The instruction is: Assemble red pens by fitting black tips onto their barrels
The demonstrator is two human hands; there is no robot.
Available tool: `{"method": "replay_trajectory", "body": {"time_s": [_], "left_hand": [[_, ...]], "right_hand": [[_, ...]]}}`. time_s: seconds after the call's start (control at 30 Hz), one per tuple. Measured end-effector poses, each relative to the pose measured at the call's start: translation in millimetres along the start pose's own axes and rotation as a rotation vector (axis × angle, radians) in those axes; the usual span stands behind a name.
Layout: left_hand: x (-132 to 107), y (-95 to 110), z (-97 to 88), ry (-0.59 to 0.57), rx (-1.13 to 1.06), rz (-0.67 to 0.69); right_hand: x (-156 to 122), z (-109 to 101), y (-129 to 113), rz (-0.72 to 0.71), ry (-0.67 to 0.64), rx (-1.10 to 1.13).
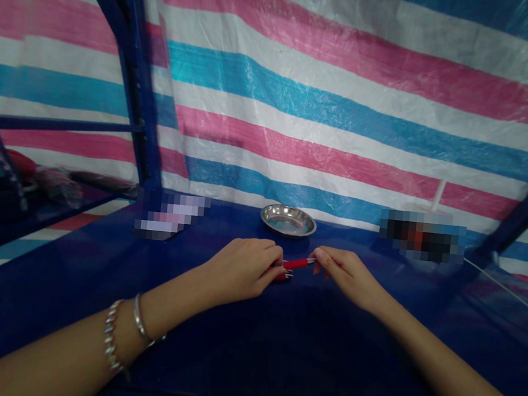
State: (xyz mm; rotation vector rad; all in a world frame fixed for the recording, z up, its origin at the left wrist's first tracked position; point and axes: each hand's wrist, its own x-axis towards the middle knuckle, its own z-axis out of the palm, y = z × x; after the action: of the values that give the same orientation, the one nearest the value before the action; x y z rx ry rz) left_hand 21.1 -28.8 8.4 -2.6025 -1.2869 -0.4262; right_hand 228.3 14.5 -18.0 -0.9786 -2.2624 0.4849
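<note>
Your left hand [243, 269] curls closed around red pens [287, 271], bracing them low over the blue table [74, 279]. Your right hand [345, 274] pinches the upper pen's tip between fingertips, steadying that end. Beyond stands a steel dish [288, 220].

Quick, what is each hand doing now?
Left hand: closed on red pens.
Right hand: pinching the tip of one red pen.

Steel dish [288, 220] probably blocks beyond; sides open.
</note>
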Motion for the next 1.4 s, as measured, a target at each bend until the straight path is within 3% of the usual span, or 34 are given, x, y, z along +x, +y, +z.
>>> {"method": "replay_trajectory", "body": {"time_s": [0.17,0.57,1.0,1.4], "left_hand": [[-0.1,0.0,1.0,0.009,-0.005,0.002],[-0.6,1.7,-0.9,0.03,0.005,0.011],[0.0,-0.8,-1.4,-0.003,0.048,-0.008],[1.2,1.9,-4.6,-0.031,0.09,-0.008]], "right_hand": [[0.2,1.1,0.0,0.063,-0.047,0.187],[0.6,-0.6,-9.3,0.116,-0.112,0.323],[1.8,0.2,-3.7,0.156,-0.106,0.38],[0.8,0.1,-3.5,0.076,-0.09,0.338]]}}
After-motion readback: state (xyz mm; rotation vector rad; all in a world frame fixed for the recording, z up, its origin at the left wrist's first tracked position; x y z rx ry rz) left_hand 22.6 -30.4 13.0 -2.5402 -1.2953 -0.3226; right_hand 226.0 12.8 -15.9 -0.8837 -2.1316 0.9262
